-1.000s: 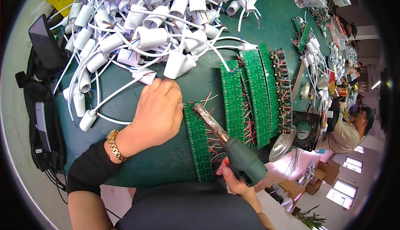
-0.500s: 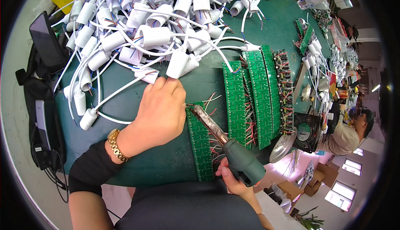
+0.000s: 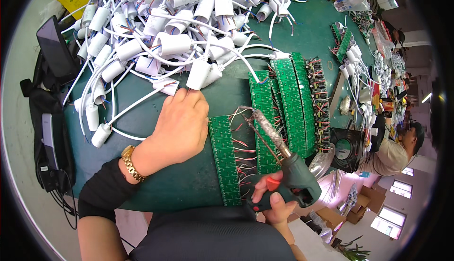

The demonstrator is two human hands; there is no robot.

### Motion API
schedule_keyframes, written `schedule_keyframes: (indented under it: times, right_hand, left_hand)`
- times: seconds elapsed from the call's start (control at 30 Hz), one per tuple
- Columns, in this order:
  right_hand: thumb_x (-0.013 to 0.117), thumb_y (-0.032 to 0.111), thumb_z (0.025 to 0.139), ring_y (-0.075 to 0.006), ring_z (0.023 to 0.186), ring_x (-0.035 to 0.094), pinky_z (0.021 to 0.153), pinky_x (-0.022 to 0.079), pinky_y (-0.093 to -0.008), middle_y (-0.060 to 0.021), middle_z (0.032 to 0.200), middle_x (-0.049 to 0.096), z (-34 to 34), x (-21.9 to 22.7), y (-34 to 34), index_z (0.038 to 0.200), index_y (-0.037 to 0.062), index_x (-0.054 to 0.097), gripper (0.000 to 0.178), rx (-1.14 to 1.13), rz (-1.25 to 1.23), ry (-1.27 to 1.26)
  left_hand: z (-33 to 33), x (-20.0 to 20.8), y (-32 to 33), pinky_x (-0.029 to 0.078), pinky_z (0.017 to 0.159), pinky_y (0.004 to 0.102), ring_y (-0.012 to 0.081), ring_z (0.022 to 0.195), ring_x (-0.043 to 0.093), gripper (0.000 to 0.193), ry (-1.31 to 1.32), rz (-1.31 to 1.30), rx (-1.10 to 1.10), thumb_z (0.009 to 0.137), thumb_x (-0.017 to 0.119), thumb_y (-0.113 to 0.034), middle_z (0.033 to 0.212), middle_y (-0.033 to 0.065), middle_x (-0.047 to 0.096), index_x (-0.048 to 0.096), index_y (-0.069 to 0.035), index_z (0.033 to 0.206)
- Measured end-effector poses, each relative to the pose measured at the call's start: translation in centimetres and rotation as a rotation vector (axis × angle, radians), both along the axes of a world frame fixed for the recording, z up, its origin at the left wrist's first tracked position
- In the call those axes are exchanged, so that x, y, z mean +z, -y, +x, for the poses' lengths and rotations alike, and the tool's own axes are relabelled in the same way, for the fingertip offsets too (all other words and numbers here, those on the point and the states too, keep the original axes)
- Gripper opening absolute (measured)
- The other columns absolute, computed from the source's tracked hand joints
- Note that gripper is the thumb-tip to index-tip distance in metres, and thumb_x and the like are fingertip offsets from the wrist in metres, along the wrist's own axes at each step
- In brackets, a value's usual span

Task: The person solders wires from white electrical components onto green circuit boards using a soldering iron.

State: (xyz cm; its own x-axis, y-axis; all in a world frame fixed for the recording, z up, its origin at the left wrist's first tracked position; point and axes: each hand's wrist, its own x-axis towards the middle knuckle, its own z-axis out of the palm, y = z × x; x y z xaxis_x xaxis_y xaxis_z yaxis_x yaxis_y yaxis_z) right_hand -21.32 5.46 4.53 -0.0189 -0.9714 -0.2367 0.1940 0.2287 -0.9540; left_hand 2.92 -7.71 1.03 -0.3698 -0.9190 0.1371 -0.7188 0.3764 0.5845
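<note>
Left hand lies palm-down, fingers curled, fingertips pressing the left edge of a green circuit board strip. Right hand grips a soldering gun, fingers wrapped around its handle, tip angled up-left just right of the left fingertips. White lamp sockets are piled just beyond the left knuckles.

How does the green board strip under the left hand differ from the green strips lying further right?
The near circuit strip lies alone beside the left hand, by the tip of the soldering gun that the right hand grips; the far circuit strips overlap in a stack that neither hand touches. The far circuit strips look longer than the near circuit strip. Both are green, narrow and fringed with thin red and white wires.
</note>
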Motion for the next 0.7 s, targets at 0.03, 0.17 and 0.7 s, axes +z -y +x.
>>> schedule_keyframes:
  times: [0.03, 0.17, 0.7]
  right_hand:
    - [0.065, 0.021, 0.087, -0.0214, 0.067, 0.063, 0.064, 0.054, -0.0348, -0.0189, 0.099, 0.062, 0.1, 0.1, 0.1, 0.118, -0.0036, 0.048, 0.043, -0.021, -0.015, 0.106]
    - [0.062, 0.029, 0.090, -0.0226, 0.065, 0.062, 0.069, 0.055, -0.0399, -0.0199, 0.096, 0.059, 0.6, 0.3, 0.3, 0.128, 0.0040, 0.039, 0.051, -0.065, -0.019, 0.436]
    - [0.052, 0.031, 0.096, -0.0197, 0.067, 0.058, 0.077, 0.050, -0.0432, -0.0086, 0.083, 0.054, 6.2, -3.6, -1.6, 0.129, 0.0122, 0.038, 0.040, -0.078, -0.153, 0.592]
  left_hand:
    - [0.0, 0.0, 0.0, 0.039, 0.080, 0.0428, 0.0343, 0.092, 0.048, 0.013, 0.001, -0.004, -0.002, 0.075, 0.060, -0.002, 0.098, 0.0134, 0.053, 0.053, -0.002, 0.086]
    - [-0.1, 0.0, 0.0, 0.039, 0.081, 0.0431, 0.0344, 0.092, 0.048, 0.012, 0.000, -0.010, -0.014, 0.076, 0.060, -0.002, 0.098, 0.0135, 0.053, 0.053, -0.002, 0.086]
    - [0.5, -0.2, 0.6, 0.043, 0.073, 0.0435, 0.0327, 0.088, 0.054, 0.010, 0.132, -0.161, -0.130, 0.078, 0.061, -0.010, 0.090, 0.0134, 0.054, 0.057, -0.003, 0.085]
